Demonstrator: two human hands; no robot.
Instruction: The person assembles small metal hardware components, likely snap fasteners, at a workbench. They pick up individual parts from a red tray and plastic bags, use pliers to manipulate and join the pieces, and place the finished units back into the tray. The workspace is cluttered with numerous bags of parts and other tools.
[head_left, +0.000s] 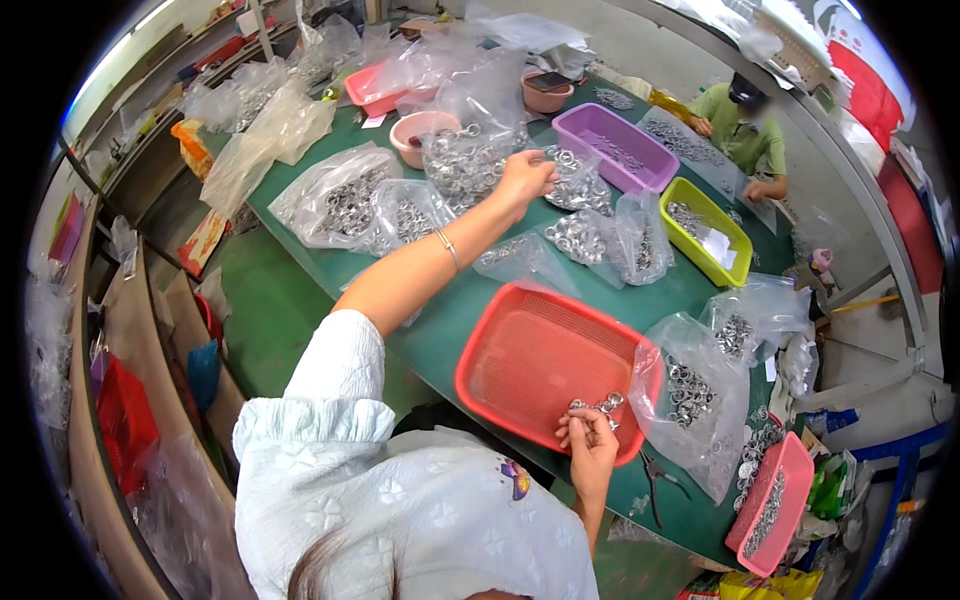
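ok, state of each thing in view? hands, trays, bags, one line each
left hand: stretched out, fingers in an open clear bag of metal rings
right hand: closed on a few metal rings at the red tray's near edge
red tray: almost bare
purple tray: a few metal parts inside
yellow tray: metal parts and white paper inside
pliers: lying on the green table, untouched

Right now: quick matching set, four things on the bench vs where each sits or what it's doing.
1. left hand
2. right hand
3. purple bin
4. pliers

a. beside the yellow bin
b. holding metal rings over the red tray
c. on the green table near the tray's corner
d. reaching into a bag of rings

Pairs: 1-d, 2-b, 3-a, 4-c
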